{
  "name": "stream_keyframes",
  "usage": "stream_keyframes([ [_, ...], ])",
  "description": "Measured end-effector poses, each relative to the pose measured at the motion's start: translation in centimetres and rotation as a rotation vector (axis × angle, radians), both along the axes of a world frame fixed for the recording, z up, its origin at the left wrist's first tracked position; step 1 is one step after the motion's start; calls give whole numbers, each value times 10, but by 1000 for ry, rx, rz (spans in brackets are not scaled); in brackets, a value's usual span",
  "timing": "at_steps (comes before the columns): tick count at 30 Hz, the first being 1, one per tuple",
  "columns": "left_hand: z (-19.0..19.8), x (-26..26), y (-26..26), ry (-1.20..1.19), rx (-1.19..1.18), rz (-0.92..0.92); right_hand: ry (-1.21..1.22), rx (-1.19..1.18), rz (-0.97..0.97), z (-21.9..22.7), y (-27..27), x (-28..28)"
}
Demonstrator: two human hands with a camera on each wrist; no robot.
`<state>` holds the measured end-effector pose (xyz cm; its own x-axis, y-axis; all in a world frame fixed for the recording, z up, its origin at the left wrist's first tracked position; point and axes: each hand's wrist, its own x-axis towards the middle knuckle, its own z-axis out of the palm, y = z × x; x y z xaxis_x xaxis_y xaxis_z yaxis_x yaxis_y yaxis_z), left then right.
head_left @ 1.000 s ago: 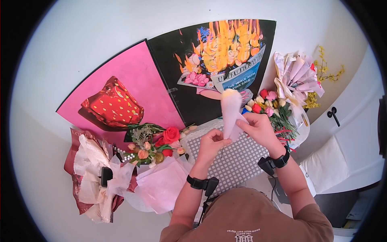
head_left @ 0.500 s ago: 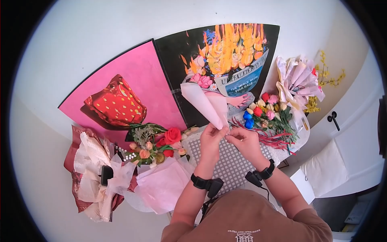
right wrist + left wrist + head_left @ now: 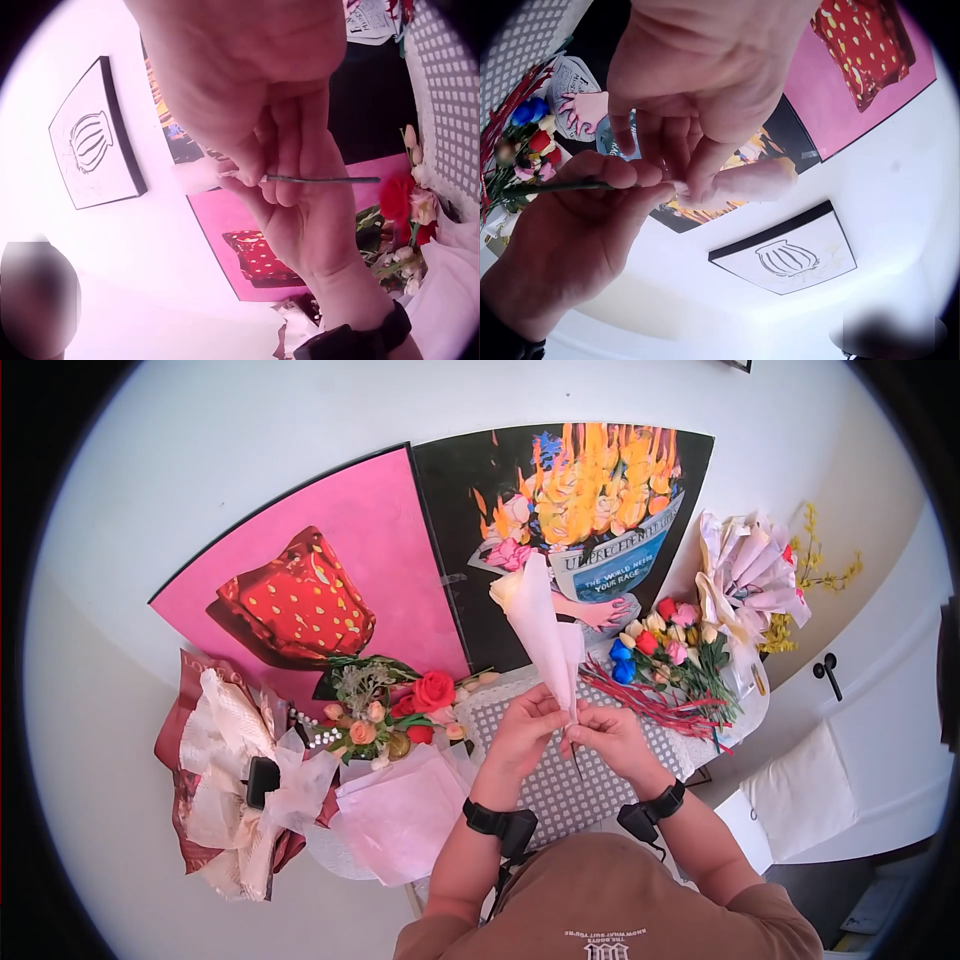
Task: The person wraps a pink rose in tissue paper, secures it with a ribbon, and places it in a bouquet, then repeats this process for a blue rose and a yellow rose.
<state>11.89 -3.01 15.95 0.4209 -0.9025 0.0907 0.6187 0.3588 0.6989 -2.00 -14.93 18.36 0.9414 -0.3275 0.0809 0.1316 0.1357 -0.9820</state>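
Note:
A single pale flower wrapped in a pink paper cone (image 3: 540,630) stands up from both hands, leaning slightly left, its creamy tip at the top. My left hand (image 3: 525,732) grips the narrow lower end of the paper from the left. On the other side, the thumb and fingers of my right hand (image 3: 612,740) pinch the gathered base. A thin dark green stem (image 3: 330,179) runs out below the fingers in the right wrist view. The fingers of both hands meet at the paper's twisted end, hiding most of it.
The hands are above a grey-and-white patterned cloth (image 3: 560,800). Pink paper sheets (image 3: 400,815) and mixed flowers (image 3: 365,720) lie left; blue, red and cream flowers (image 3: 655,640) with red ribbons (image 3: 650,695) lie right. A wrapped bouquet (image 3: 750,565) stands behind them. Two pictures (image 3: 290,580) lean on the wall.
The right hand has moved from the paper's side flap down to its base. The cone tipped left, then came back more upright and turned, showing the pale tip again.

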Motion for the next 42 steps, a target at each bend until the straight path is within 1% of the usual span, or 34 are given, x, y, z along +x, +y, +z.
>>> stream_keyframes([
  [1,1,2,4,22,12,-55,-5,57,51,-1,0,0],
  [2,1,3,7,44,24,-111,-4,55,55,-1,-1,0],
  [4,-3,3,11,4,22,-78,82,-27,154,2,-7,0],
  [5,-5,4,14,-37,24,-49,83,-26,158,7,-12,0],
  [6,-5,5,17,-36,25,-44,98,-131,178,14,-21,-1],
  [7,-4,5,21,-86,48,-39,114,-236,197,25,-28,-1],
  [8,-4,5,25,-133,72,-34,127,-118,92,36,-33,-1],
  [9,-6,4,28,-130,73,-32,130,-117,94,48,-34,3],
  [11,-8,4,33,-201,149,-78,-16,135,-99,66,-34,13],
  [14,-10,-1,36,-216,194,-104,-22,104,-124,71,-27,29],
  [15,-12,-2,37,-218,196,-105,-24,106,-124,66,-30,30],
  [17,-17,-3,42,-161,180,-79,5,-144,-43,51,-35,33],
  [18,-18,-2,43,-160,183,-73,-3,-171,-98,50,-31,33],
  [19,-18,-1,44,-161,202,12,-3,-169,-90,48,-27,34],
  [20,-19,-1,45,-162,222,96,-16,-176,-146,43,-22,35],
  [21,-18,-2,46,-160,224,99,-28,-183,-206,39,-18,35],
  [23,-17,-3,45,-134,280,215,-15,-171,-212,34,-12,33],
  [25,-24,-2,46,-168,321,236,-98,-1,-165,31,-3,33],
  [26,-28,-4,46,-204,358,259,-91,87,-79,22,-7,28],
  [27,-30,-6,46,-196,361,249,-81,89,-88,16,-4,26],
  [29,-32,-10,45,-135,325,240,-152,157,10,7,3,21],
  [30,-34,-14,44,-127,325,227,-110,105,17,5,7,16],
  [31,-36,-18,41,-123,343,227,-101,101,4,4,11,12],
  [33,-40,-27,34,-114,353,208,3,-14,-79,2,15,4],
  [34,-42,-32,29,-126,354,213,36,-34,-121,2,14,1],
  [35,-45,-37,26,-139,355,223,42,-39,-131,-1,9,-3],
  [37,-51,-44,18,-167,379,222,76,-156,-188,-10,-5,-6],
  [39,-58,-49,11,-200,412,243,83,-153,-164,-16,-18,-9],
  [41,-62,-53,3,-317,452,207,87,-139,-143,-20,-32,-13],
  [42,-59,-56,-2,-327,460,211,83,-129,-131,-22,-39,-15],
])
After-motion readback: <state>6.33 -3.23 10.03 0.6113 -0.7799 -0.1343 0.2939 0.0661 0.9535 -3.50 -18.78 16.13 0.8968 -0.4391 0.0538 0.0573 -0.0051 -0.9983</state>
